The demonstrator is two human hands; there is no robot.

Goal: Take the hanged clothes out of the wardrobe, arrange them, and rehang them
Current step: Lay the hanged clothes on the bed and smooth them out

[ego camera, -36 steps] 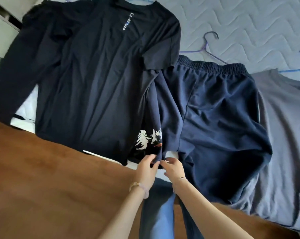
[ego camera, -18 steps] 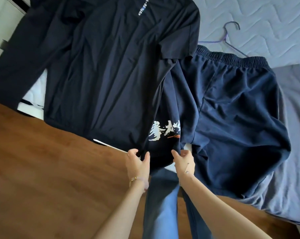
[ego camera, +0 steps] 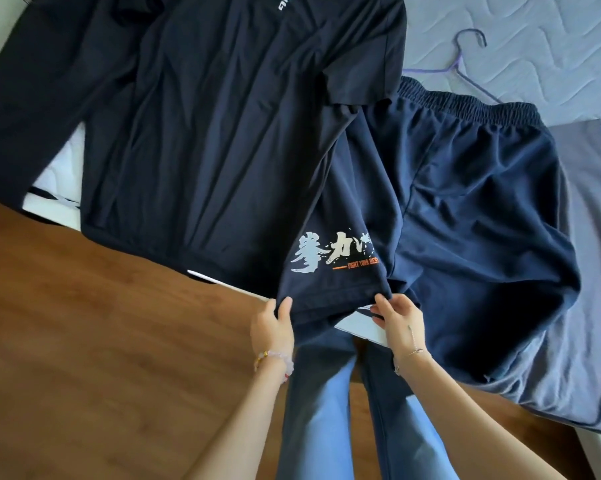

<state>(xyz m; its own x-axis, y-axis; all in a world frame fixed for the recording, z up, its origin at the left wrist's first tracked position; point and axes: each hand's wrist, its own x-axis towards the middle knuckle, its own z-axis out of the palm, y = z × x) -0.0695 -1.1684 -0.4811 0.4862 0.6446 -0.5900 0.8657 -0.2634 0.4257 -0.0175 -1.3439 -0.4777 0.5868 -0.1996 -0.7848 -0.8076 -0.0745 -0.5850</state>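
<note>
Both hands, left (ego camera: 273, 327) and right (ego camera: 397, 318), pinch the hem of the navy-blue printed cotton shorts (ego camera: 430, 202) lying on the grey quilted bed (ego camera: 534, 46), and should probably pull evenly outward to flatten that leg.

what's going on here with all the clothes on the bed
A person stands at the edge of a bed, sorting clothes laid flat on it. The left hand and right hand each pinch the hem of one leg of the navy shorts, the leg with the white and orange print, holding it spread. A dark t-shirt lies beside the shorts, a grey garment on the other side, and a purple hanger rests on the mattress.
</note>
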